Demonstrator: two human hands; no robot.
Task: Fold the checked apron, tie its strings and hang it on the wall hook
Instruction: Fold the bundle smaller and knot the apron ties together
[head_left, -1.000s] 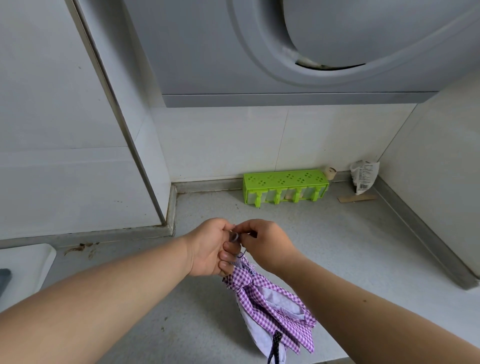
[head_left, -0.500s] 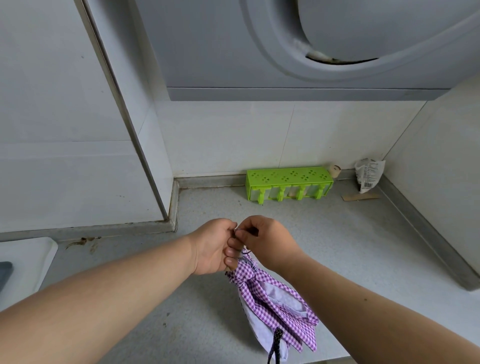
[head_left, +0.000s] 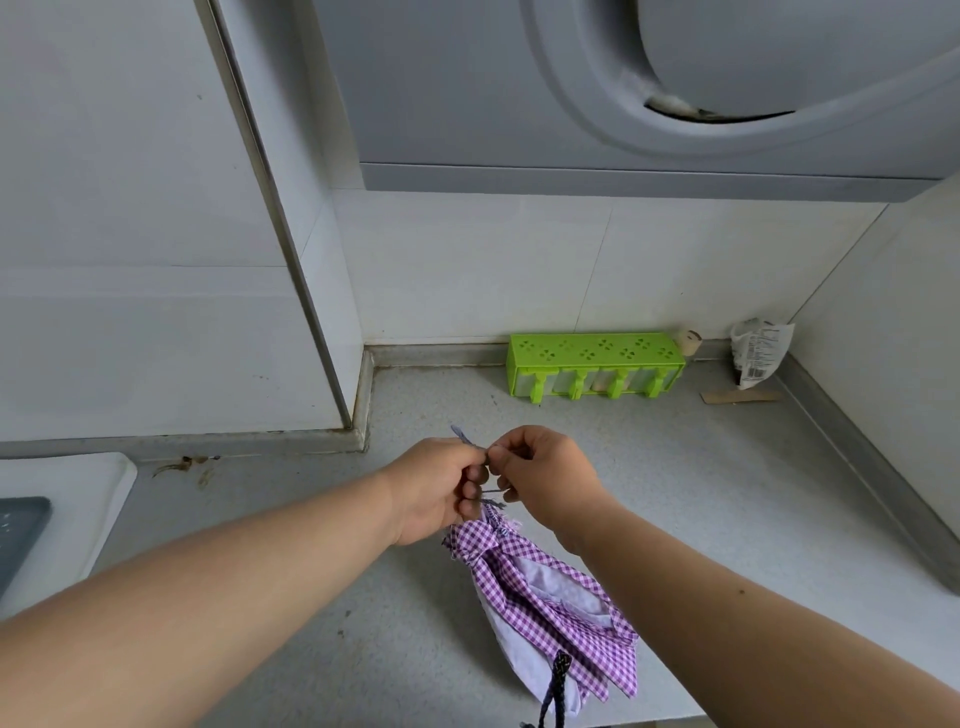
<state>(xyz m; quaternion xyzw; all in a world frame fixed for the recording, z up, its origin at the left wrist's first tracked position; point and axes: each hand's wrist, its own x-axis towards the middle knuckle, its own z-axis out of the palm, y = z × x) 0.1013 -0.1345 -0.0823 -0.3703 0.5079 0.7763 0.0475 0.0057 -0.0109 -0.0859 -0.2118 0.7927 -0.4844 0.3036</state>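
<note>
The purple-and-white checked apron (head_left: 540, 597) hangs bunched into a narrow bundle above the grey counter, with its white lining showing and a dark cord (head_left: 558, 680) dangling at its bottom. My left hand (head_left: 436, 488) and my right hand (head_left: 545, 478) meet just above the bundle's top. Each hand pinches a thin apron string (head_left: 470, 440), and a short string end sticks up past my left knuckles. No wall hook shows in this view.
A green plastic rack (head_left: 595, 364) stands against the back wall. A crumpled white packet (head_left: 758, 351) and a strip of cardboard (head_left: 737, 397) lie in the far right corner. A grey appliance (head_left: 623, 93) overhangs above. A white board (head_left: 67, 514) sits at the left.
My hands have stayed together at the apron's top while working the strings; a string end now pokes up beside my left hand. The view has tilted slightly.
</note>
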